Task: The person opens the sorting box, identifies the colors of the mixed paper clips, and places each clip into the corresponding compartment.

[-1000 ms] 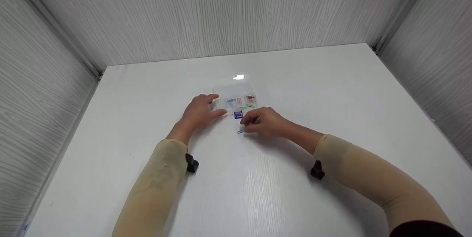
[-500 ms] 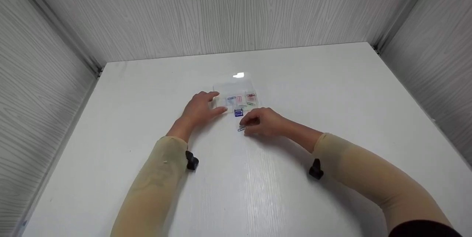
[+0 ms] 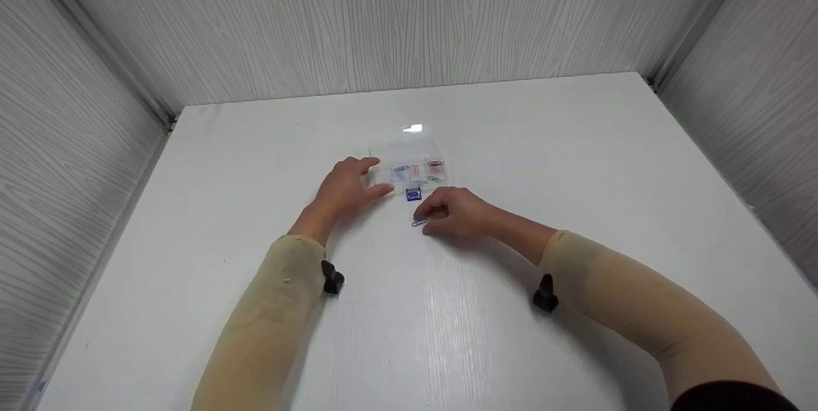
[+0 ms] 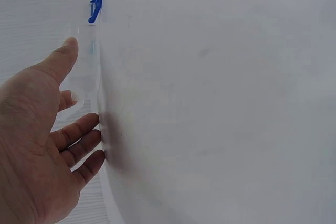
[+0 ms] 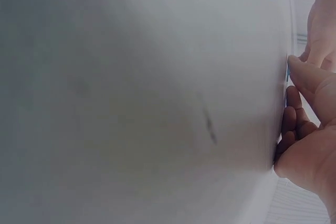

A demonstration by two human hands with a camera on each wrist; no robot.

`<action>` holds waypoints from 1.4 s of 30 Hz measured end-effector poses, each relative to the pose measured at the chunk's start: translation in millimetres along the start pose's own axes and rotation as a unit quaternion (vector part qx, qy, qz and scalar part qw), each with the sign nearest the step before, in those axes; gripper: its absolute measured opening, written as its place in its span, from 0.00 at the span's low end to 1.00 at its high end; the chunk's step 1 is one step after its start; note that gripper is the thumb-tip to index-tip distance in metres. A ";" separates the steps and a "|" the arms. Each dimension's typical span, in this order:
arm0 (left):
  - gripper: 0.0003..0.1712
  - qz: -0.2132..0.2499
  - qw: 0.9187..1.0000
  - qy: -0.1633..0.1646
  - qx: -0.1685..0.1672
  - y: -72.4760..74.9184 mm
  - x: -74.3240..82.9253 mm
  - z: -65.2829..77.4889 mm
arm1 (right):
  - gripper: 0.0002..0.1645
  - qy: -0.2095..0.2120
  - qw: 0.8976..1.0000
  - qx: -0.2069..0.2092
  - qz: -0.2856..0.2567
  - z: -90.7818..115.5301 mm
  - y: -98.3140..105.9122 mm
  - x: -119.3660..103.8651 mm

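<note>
A clear plastic compartment box [image 3: 402,153] lies with its lid raised behind it, showing several coloured paper clips inside. Its blue latch [image 3: 414,194] sticks out at the front. My left hand [image 3: 345,190] rests at the box's left end, thumb by the front edge and fingers spread loosely; the left wrist view shows the latch [image 4: 96,6] beyond the thumb. In front of the box, my right hand [image 3: 463,213] pinches a blue paper clip [image 3: 418,223] between thumb and index finger, low at the table. Only a sliver of blue shows by the thumb in the right wrist view.
The white table [image 3: 409,321] stretches around the box. Pale wood-grain panels [image 3: 409,21] stand behind it and on both sides. Black wrist mounts [image 3: 332,278] sit at the sleeve cuffs.
The right thumb and index finger have closed in on the blue paper clip, which has turned slightly. My left hand and the box stay in place.
</note>
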State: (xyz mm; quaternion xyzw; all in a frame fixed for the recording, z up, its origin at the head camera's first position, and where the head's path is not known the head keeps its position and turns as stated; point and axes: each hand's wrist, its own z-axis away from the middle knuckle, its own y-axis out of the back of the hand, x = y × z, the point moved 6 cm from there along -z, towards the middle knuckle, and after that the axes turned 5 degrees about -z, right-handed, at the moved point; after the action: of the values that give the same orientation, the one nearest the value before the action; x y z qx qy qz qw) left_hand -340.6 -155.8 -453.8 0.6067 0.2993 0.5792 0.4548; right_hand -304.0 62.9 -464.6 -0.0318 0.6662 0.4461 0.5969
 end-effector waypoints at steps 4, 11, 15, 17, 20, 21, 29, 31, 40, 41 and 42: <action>0.44 0.002 1.000 -0.001 0.002 0.2 -0.9 -0.3 | 0.13 0.001 1.000 0.001 0.009 0.0 -0.1 -1.2; 0.44 0.006 1.000 0.002 0.001 -0.5 -0.2 -0.5 | 0.12 0.014 1.000 -0.001 0.018 -0.6 -1.1 0.3; 0.44 0.007 1.000 0.005 0.003 -0.7 0.0 -0.3 | 0.09 0.013 1.000 0.002 0.023 -0.4 -1.2 0.8; 0.44 0.008 1.000 0.005 0.004 -0.8 0.0 -0.4 | 0.08 0.017 1.000 0.003 0.021 -0.5 -1.3 1.2; 0.44 0.006 1.000 0.007 0.000 -0.7 0.2 -0.1 | 0.05 0.025 0.999 0.004 0.020 -0.5 -1.9 0.7; 0.44 0.004 1.000 0.007 -0.001 -0.7 0.2 -0.1 | 0.05 0.029 0.999 0.004 0.020 -0.7 -2.1 0.4; 0.44 0.000 1.000 0.011 -0.003 -0.9 -0.2 -0.5 | 0.04 0.043 0.999 0.000 0.024 -2.9 -3.4 0.9; 0.44 0.000 1.000 0.013 -0.002 -0.8 -0.9 -0.2 | 0.04 0.047 0.999 -0.005 0.027 -3.5 -4.1 0.5; 0.43 0.002 1.000 0.013 -0.004 -1.7 -0.6 -1.1 | 0.02 0.014 0.999 0.035 0.002 -1.3 6.9 -4.7; 0.43 0.002 1.000 0.012 -0.003 -1.9 -0.5 -1.2 | 0.02 0.013 0.999 0.050 -0.004 -1.8 10.0 -6.7; 0.43 0.002 1.000 0.011 -0.003 -2.0 -0.6 -1.2 | 0.03 0.017 0.998 0.064 -0.010 -2.6 13.1 -9.5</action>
State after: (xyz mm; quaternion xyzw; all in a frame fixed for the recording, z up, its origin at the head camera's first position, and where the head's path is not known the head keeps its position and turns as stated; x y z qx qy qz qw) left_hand -341.5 -155.2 -455.9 0.5993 0.3012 0.5881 0.4519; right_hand -310.8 64.5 -449.8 -0.0081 0.7027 0.3958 0.5911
